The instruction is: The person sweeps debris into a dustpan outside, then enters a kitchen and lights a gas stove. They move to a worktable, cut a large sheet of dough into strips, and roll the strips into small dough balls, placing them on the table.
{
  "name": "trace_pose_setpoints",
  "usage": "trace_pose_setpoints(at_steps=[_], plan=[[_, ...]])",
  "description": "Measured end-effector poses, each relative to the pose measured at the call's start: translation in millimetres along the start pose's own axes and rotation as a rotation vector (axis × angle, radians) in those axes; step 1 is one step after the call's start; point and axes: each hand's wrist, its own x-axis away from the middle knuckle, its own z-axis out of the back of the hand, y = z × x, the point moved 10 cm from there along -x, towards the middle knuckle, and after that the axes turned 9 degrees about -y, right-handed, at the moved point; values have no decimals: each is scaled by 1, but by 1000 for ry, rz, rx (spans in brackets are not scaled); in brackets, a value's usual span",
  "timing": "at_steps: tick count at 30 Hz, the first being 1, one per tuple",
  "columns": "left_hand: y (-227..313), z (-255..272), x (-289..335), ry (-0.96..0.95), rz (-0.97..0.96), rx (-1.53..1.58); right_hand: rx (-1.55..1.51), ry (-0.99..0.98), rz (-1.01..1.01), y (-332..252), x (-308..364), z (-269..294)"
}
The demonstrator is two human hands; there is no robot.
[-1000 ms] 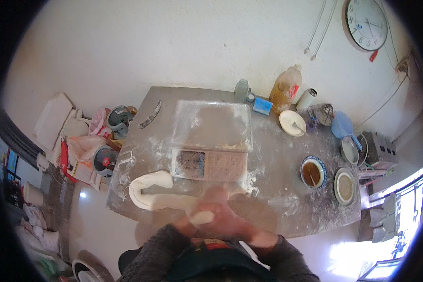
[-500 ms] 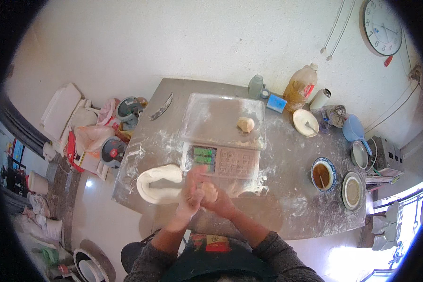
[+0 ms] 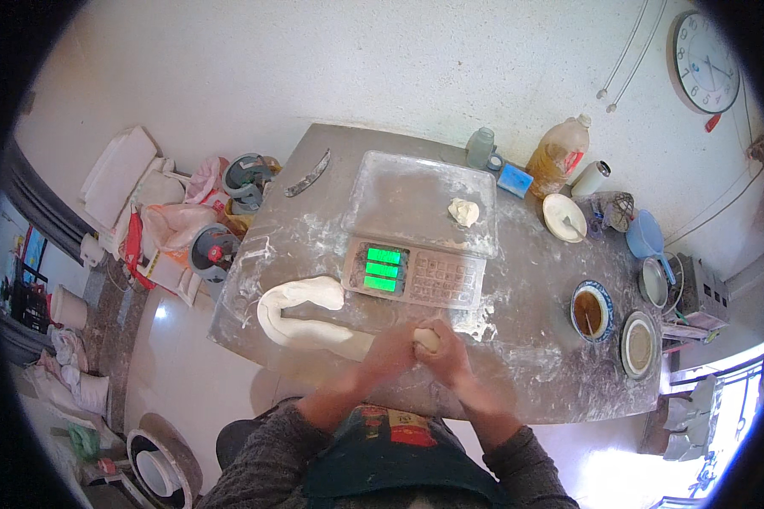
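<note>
Both my hands are closed together around a small ball of dough (image 3: 427, 341) above the near edge of the table. My left hand (image 3: 389, 353) wraps it from the left, and my right hand (image 3: 448, 360) from the right; the top of the ball shows between them. Left of my hands a thick rope of dough (image 3: 284, 327) lies bent in a U, one end partly behind my left hand. Beyond my hands stands a scale (image 3: 416, 271) with a lit green display. A separate small lump of dough (image 3: 463, 212) rests on its tray (image 3: 399, 199).
A curved knife (image 3: 308, 174) lies at the table's far left. Along the right are a blue box (image 3: 514, 181), an oil jug (image 3: 560, 157), a cream bowl with a spoon (image 3: 560, 222), a patterned bowl of brown liquid (image 3: 587, 312) and a pale bowl (image 3: 638, 344). Flour dusts the tabletop.
My hands have shifted right, away from the end of the dough rope, still pressed together around the dough ball. The whole view has also shifted slightly.
</note>
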Motion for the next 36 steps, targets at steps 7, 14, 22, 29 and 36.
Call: trace_pose_setpoints(at_steps=[7, 14, 22, 29, 36], plan=[[-29, -50, -31, -224, 52, -203, -641, -465, 142, -42, -8, -24], [39, -63, -25, -355, -38, 298, 147, 123, 442, -63, -173, 97], [-30, -59, -2, -260, 356, 1185, 309, 326, 78, 75, -184, 173], [-33, 24, -4, 20, -243, 1206, -7, -215, 260, -24, -44, 22], [37, 27, -10, -82, -338, 454, -807, 17, 134, 3, -9, -19]])
